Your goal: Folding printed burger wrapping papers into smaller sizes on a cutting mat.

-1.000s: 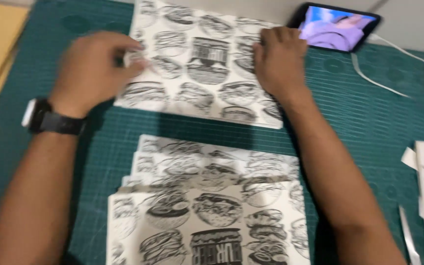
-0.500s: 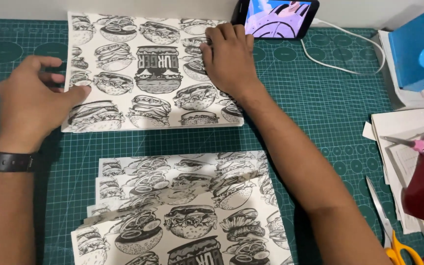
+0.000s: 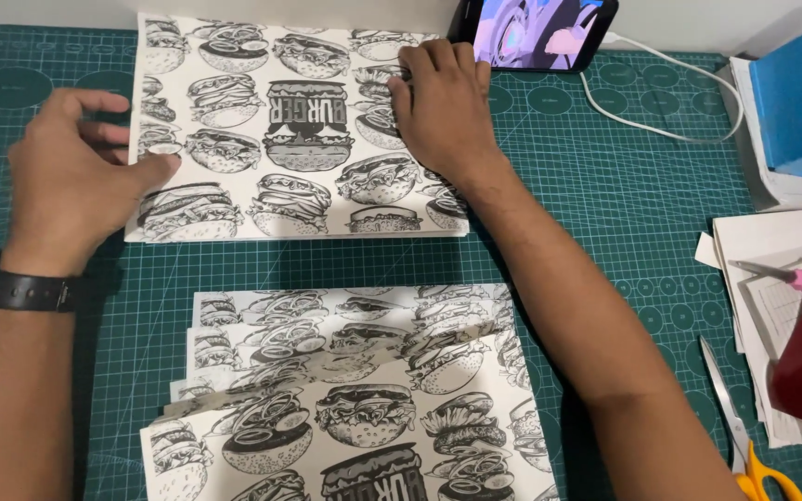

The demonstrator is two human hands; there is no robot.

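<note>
Fingers of the right hand [image 3: 443, 111] lie together and flat, pressing down on the right part of the printed sheet [image 3: 280, 130]; they pin it and pinch nothing. Those of the left hand [image 3: 71, 181] are loosely curled, thumb tip resting on the sheet's left edge, the other fingertips just at or off that edge; whether they grip the edge I cannot tell.

Taking the green cutting mat [image 3: 605, 195] as landmark, the sheet lies flat on the mat's far middle, its top edge near the wall. A phone [image 3: 540, 32] stands at the mat's far edge, just right of the sheet's top corner. A fanned stack of like sheets [image 3: 345, 390] sits on the mat's near middle, apart from the first. Scissors [image 3: 744, 436] lie at the mat's near right.

Judging by its look, the sheet is light, thin paper: limp, easily creased or torn, apt to slide on the mat. Edges and corners seem the best places to hold it.
</note>
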